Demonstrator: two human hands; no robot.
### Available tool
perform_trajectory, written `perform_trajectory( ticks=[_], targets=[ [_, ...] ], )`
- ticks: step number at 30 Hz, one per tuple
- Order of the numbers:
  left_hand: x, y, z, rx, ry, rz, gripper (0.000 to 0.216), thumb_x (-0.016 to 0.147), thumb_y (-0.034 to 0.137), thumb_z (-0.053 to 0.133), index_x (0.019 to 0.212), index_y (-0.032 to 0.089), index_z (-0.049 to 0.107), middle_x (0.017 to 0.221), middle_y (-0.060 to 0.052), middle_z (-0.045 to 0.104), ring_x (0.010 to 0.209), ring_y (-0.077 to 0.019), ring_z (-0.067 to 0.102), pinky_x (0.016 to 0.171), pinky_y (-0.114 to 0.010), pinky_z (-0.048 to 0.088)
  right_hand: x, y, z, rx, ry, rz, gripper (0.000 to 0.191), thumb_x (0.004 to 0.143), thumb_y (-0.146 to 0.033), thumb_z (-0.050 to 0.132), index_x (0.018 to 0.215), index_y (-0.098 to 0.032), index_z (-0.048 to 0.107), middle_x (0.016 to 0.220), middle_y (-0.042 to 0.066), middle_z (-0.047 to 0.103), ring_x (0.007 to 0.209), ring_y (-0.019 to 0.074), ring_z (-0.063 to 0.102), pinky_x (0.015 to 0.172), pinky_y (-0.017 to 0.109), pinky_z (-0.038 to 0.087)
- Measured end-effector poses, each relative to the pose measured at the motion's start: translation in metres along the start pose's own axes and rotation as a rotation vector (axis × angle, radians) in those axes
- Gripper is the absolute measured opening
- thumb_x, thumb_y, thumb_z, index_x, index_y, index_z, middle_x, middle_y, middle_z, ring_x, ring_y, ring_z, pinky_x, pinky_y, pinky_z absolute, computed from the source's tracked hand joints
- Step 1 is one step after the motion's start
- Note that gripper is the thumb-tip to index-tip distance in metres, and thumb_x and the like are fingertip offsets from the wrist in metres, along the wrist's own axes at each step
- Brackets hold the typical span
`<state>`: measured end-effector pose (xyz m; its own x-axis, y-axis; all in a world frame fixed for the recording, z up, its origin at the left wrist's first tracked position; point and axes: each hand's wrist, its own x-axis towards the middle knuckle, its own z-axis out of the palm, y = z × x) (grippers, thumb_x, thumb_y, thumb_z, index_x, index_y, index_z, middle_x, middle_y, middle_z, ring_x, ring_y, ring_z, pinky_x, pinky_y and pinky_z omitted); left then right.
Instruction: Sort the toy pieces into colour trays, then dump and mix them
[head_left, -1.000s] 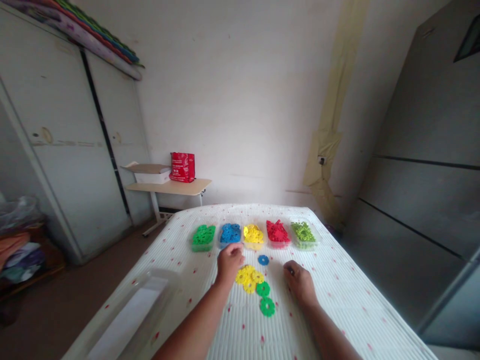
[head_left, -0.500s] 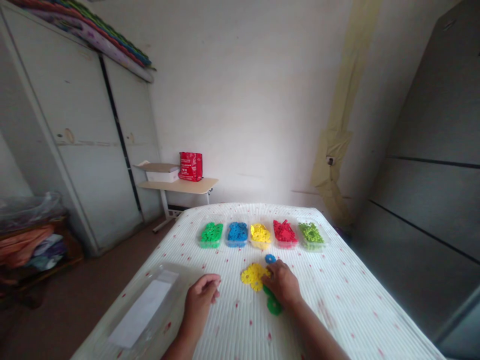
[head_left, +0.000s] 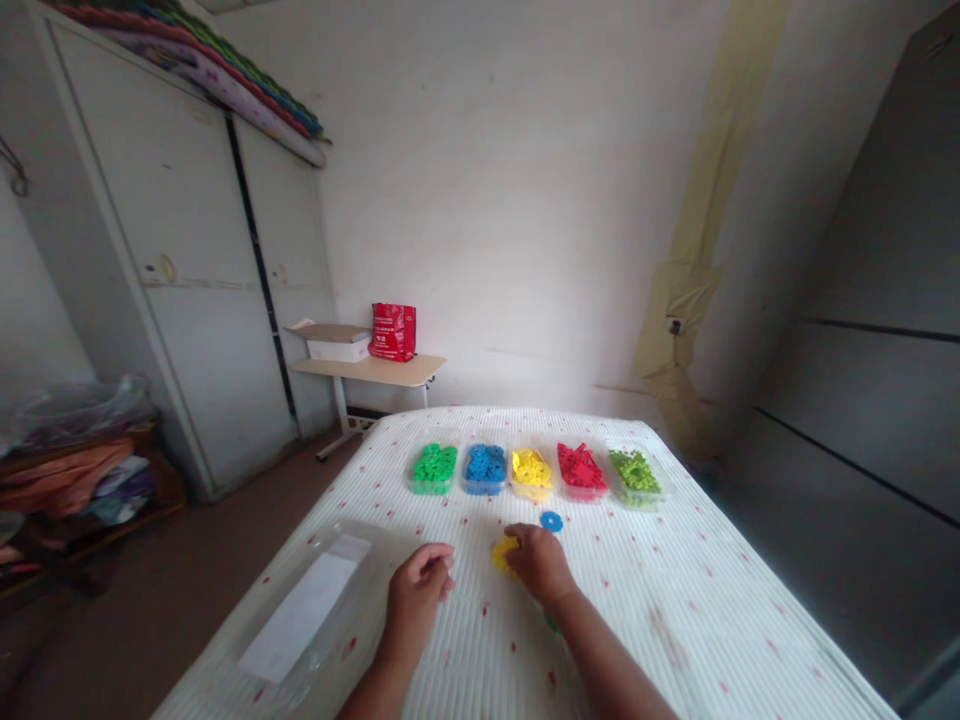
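Observation:
My right hand (head_left: 536,563) lies curled over a cluster of yellow toothed discs (head_left: 501,553) on the white spotted table cover (head_left: 675,600); only the cluster's left edge shows. A sliver of a green disc (head_left: 553,624) peeks out beside my right forearm. A lone blue disc (head_left: 551,521) lies just beyond the hand. My left hand (head_left: 420,592) rests on the cover to the left, fingers loosely curled, with nothing visible in them. Behind stand tubs of dark green (head_left: 434,467), blue (head_left: 485,466), yellow (head_left: 532,471), red (head_left: 579,469) and light green (head_left: 635,473) discs.
A clear plastic lid or tray (head_left: 307,610) with a white sheet lies at the table's left front. A small side table (head_left: 371,371) with a red bag (head_left: 393,332) and a box stands by the wall. Wardrobe doors (head_left: 202,290) and piled clothes fill the left.
My left hand drew back from the yellow discs to the left. My right hand moved left onto the yellow cluster, covering most of it and the green discs. The view panned slightly.

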<state>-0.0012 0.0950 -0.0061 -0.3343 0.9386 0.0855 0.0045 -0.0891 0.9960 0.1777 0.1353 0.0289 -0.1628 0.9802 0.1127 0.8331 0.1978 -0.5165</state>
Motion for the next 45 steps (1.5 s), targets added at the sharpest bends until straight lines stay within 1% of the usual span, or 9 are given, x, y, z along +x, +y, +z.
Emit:
perform_trajectory(
  ticks=[4, 10, 17, 19, 23, 25, 31, 39, 45],
  targets=[
    [0.001, -0.004, 0.000, -0.010, -0.009, -0.002, 0.024, 0.061, 0.034, 0.061, 0.073, 0.014, 0.063, 0.044, 0.002, 0.056, 0.040, -0.0102, 0.048, 0.042, -0.021, 0.038, -0.001, -0.007, 0.007, -0.119, -0.034, 0.025, 0.033, 0.070, -0.012, 0.052, 0.098, -0.018, 0.068, 0.095, 0.013, 0.066, 0.089, 0.0247, 0.062, 0.074, 0.031, 0.045],
    [0.000, -0.001, 0.002, -0.026, -0.010, -0.020, 0.026, 0.059, 0.035, 0.061, 0.073, 0.014, 0.063, 0.046, 0.003, 0.056, 0.040, -0.0104, 0.048, 0.041, -0.021, 0.037, -0.007, -0.011, 0.004, -0.166, -0.030, 0.007, 0.034, 0.067, -0.012, 0.055, 0.098, -0.020, 0.064, 0.101, 0.010, 0.060, 0.081, 0.0197, 0.063, 0.062, 0.024, 0.041],
    [-0.002, 0.006, 0.004, -0.025, -0.001, -0.036, 0.026, 0.056, 0.036, 0.060, 0.069, 0.015, 0.063, 0.046, 0.003, 0.054, 0.040, -0.0108, 0.049, 0.040, -0.021, 0.036, 0.021, -0.005, -0.016, -0.040, -0.004, 0.005, 0.011, 0.058, -0.011, 0.064, 0.067, -0.017, 0.063, 0.065, 0.000, 0.064, 0.063, 0.0132, 0.058, 0.052, 0.019, 0.034],
    [-0.003, 0.008, 0.004, -0.022, 0.000, -0.037, 0.025, 0.056, 0.036, 0.060, 0.069, 0.015, 0.063, 0.045, 0.003, 0.054, 0.039, -0.0104, 0.048, 0.039, -0.021, 0.035, 0.037, -0.002, -0.032, 0.007, 0.069, 0.029, 0.010, 0.065, -0.016, 0.062, 0.075, -0.016, 0.063, 0.069, 0.002, 0.065, 0.062, 0.0126, 0.059, 0.051, 0.019, 0.036],
    [-0.004, 0.010, 0.004, -0.016, 0.003, -0.036, 0.025, 0.056, 0.036, 0.060, 0.069, 0.015, 0.064, 0.044, 0.003, 0.053, 0.039, -0.0104, 0.047, 0.040, -0.021, 0.035, 0.057, 0.000, -0.060, 0.056, 0.233, 0.083, 0.033, 0.078, -0.024, 0.052, 0.108, -0.012, 0.056, 0.098, 0.010, 0.065, 0.062, 0.0114, 0.061, 0.054, 0.021, 0.040],
    [-0.003, 0.009, 0.004, -0.012, 0.004, -0.034, 0.025, 0.056, 0.035, 0.060, 0.069, 0.015, 0.064, 0.043, 0.003, 0.053, 0.039, -0.0105, 0.047, 0.040, -0.021, 0.035, 0.054, 0.002, -0.064, 0.052, 0.247, 0.081, 0.032, 0.077, -0.022, 0.053, 0.107, -0.012, 0.058, 0.095, 0.009, 0.066, 0.064, 0.0119, 0.062, 0.058, 0.021, 0.041],
    [-0.001, 0.003, 0.004, -0.011, 0.004, -0.021, 0.025, 0.057, 0.036, 0.060, 0.069, 0.014, 0.064, 0.043, 0.003, 0.052, 0.040, -0.0106, 0.047, 0.041, -0.021, 0.035, 0.018, 0.013, -0.035, -0.018, 0.142, 0.061, 0.013, 0.071, -0.015, 0.054, 0.073, -0.019, 0.066, 0.071, 0.003, 0.068, 0.069, 0.0148, 0.062, 0.059, 0.021, 0.037],
    [-0.002, 0.004, 0.005, -0.002, 0.005, -0.027, 0.025, 0.056, 0.036, 0.061, 0.068, 0.014, 0.064, 0.042, 0.003, 0.053, 0.040, -0.0111, 0.048, 0.040, -0.020, 0.036, -0.003, 0.019, -0.011, -0.081, 0.077, 0.075, 0.023, 0.074, -0.031, 0.057, 0.093, -0.020, 0.066, 0.094, 0.006, 0.064, 0.079, 0.0166, 0.062, 0.062, 0.022, 0.038],
    [-0.001, 0.001, 0.004, -0.006, 0.003, -0.016, 0.024, 0.057, 0.035, 0.061, 0.069, 0.014, 0.064, 0.042, 0.003, 0.053, 0.039, -0.0105, 0.048, 0.039, -0.020, 0.036, -0.007, 0.009, 0.000, -0.114, 0.058, 0.062, 0.024, 0.066, -0.020, 0.059, 0.089, -0.019, 0.062, 0.096, 0.007, 0.061, 0.083, 0.0192, 0.060, 0.060, 0.023, 0.037]
  ],
)
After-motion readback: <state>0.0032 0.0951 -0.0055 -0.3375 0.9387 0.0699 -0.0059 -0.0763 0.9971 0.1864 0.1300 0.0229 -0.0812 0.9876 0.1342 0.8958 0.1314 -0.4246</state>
